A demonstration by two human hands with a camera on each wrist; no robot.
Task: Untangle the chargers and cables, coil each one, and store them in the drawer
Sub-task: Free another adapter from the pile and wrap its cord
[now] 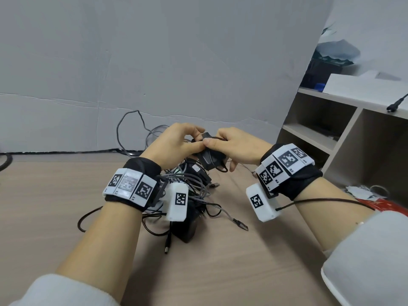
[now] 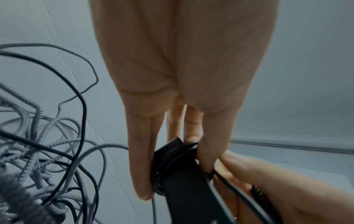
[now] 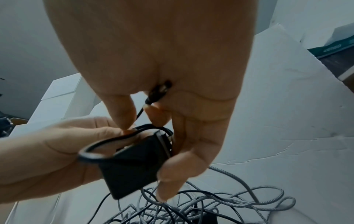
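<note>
Nearest, a black adapter (image 1: 185, 227) lies on the desk (image 1: 220, 272) at about 6 o'clock of the tangle (image 1: 194, 191), its barrel plug (image 1: 167, 248) pointing toward the person; a grey braided lead ends in a USB plug (image 1: 241, 226) at 4 o'clock. The tangle itself, grey braided and thin black cables with a second labelled adapter (image 1: 196, 171) in it, sits between the two wrists. Just above it, at 12 o'clock, both hands meet on one black charger (image 1: 208, 160) held off the desk. The left hand (image 1: 174, 144) pinches the charger's upper end, thumb and fingers curled against it, with turns of thin black cord (image 2: 172, 157) wrapped round the body there. The right hand (image 1: 238, 146) grips the charger from the other side, thumb on top, fingers curled under, and in the right wrist view the cord's plug end (image 3: 159, 91) is tucked in its palm. A loop of the cord (image 3: 91, 153) stands out beside the charger. Beyond, a grey cable (image 1: 130, 129) arcs up against the white wall. At 2 o'clock stands an open shelf unit (image 1: 331, 133)
</note>
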